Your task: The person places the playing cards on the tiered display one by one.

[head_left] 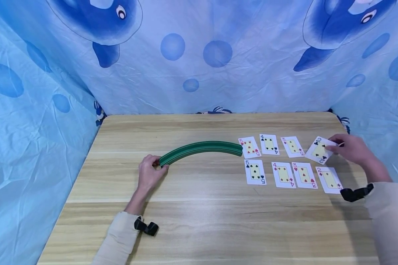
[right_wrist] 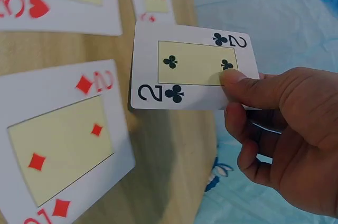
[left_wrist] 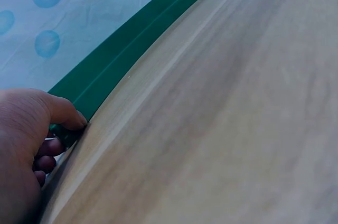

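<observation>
Two of clubs [right_wrist: 187,68] | three of diamonds [head_left: 293,147] possibly touching | hands: right [head_left: 353,149] pinches clubs, left [head_left: 150,173] grips rack [head_left: 202,147]

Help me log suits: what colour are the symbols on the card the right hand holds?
The clubs are black, best seen in the right wrist view.

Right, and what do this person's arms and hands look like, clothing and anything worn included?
The left hand and right hand are ungloved. The left sleeve and right sleeve are plain pale beige. A left wrist camera and right wrist camera, both black, sit by the cuffs.
</observation>
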`<state>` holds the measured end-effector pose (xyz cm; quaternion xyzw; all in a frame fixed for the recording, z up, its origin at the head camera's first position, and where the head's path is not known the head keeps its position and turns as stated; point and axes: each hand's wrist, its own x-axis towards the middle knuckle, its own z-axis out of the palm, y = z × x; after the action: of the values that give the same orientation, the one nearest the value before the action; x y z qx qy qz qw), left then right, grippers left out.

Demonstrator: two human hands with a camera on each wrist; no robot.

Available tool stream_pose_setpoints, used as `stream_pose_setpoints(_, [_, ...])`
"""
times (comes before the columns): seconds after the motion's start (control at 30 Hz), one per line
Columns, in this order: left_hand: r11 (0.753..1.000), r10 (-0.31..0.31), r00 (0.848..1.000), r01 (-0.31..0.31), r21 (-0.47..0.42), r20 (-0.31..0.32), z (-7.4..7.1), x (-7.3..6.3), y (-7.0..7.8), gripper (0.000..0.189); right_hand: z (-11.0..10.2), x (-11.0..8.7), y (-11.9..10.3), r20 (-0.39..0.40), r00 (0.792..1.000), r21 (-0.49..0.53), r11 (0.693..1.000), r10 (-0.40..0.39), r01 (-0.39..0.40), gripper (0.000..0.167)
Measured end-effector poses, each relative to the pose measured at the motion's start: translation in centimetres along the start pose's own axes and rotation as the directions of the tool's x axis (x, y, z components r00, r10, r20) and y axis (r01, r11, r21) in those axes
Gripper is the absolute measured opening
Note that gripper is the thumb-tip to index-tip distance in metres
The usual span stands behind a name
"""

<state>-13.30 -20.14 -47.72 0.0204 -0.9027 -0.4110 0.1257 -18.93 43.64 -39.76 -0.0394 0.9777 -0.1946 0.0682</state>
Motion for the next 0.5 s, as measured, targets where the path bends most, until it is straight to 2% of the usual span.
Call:
stream_pose_setpoints(0.23, [1.000, 0.006, 1.000, -0.007, 0.015, 0.017, 0.0, 0.1, -0.2, 0.032, -0.4, 0.0, -2.4, -0.069, 0.996, 0.026, 0.998, -0.057, 0.059, 0.030])
stream_pose_setpoints(0.4, [1.000, 0.001, 1.000, -0.001, 0.007, 0.026, 0.0, 0.0, -0.3, 0.032, -0.4, 0.5, -4.5, -0.118, 0.985, 0.012, 0.991, -0.129, 0.132, 0.030])
stream_pose_setpoints(0.5, [1.000, -0.001, 1.000, 0.000, 0.003, 0.027, 0.0, -0.1, -0.3, 0.032, -0.4, 0.9, -5.7, -0.134, 0.982, 0.015, 0.990, -0.135, 0.139, 0.030])
